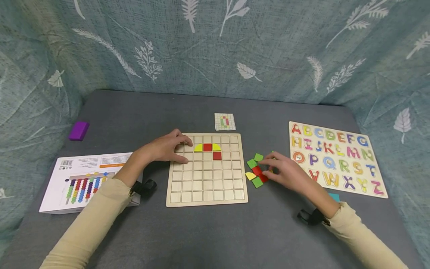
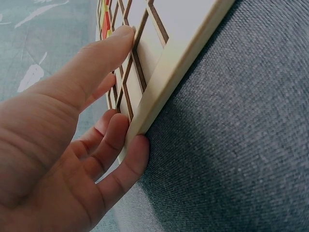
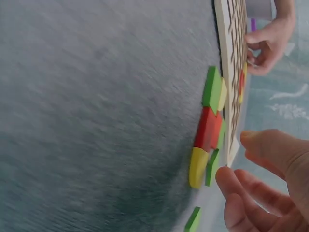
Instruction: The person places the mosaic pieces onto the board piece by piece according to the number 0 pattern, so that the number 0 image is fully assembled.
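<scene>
A wooden grid board [image 1: 207,186] lies in the middle of the grey table. Two yellow quarter-rounds flank a red square [image 1: 207,147] in its top row, and another red square sits below the right one. My left hand [image 1: 184,150] rests on the board's upper left corner, fingers fairly straight; in the left wrist view its fingertips [image 2: 126,36] touch the board [image 2: 159,72] and its edge. My right hand [image 1: 268,167] hovers over a small pile of green, red and yellow pieces [image 1: 256,171] right of the board, fingers [image 3: 241,193] loose, holding nothing. The pile's red piece [image 3: 206,128] lies just in front of them.
A wooden alphabet puzzle [image 1: 336,158] lies at the right. A small pattern card [image 1: 224,121] sits behind the board. At the left are a white box [image 1: 84,179] and a purple block [image 1: 78,130]. A teal piece [image 1: 334,197] shows beside my right wrist. Leaf-print cloth walls surround the table.
</scene>
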Tool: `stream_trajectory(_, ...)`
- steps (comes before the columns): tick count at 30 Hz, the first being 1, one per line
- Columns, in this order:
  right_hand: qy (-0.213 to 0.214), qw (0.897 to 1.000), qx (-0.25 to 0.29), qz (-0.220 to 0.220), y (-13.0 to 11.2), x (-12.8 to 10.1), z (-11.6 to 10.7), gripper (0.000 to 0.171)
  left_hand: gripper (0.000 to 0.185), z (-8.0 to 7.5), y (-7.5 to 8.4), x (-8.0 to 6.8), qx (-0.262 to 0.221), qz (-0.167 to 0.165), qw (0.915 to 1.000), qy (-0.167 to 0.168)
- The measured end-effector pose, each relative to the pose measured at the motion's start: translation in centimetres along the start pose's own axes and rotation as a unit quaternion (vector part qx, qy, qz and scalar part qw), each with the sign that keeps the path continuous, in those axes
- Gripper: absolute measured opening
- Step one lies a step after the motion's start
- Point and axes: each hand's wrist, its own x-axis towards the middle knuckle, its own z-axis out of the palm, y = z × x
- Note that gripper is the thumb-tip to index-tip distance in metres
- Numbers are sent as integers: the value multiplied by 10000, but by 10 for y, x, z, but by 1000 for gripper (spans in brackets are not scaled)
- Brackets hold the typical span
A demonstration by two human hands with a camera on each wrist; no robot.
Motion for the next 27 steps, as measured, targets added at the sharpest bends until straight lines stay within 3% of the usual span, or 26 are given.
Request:
stream_trajectory(11,135,9992,259,-286,-3,-11,4,29,54,0,1,0,-7,-28,10000,9)
stream_trajectory(27,27,9986,94,-522,-4,-13,10,26,52,2,-1,-2,-43,72,10000,49)
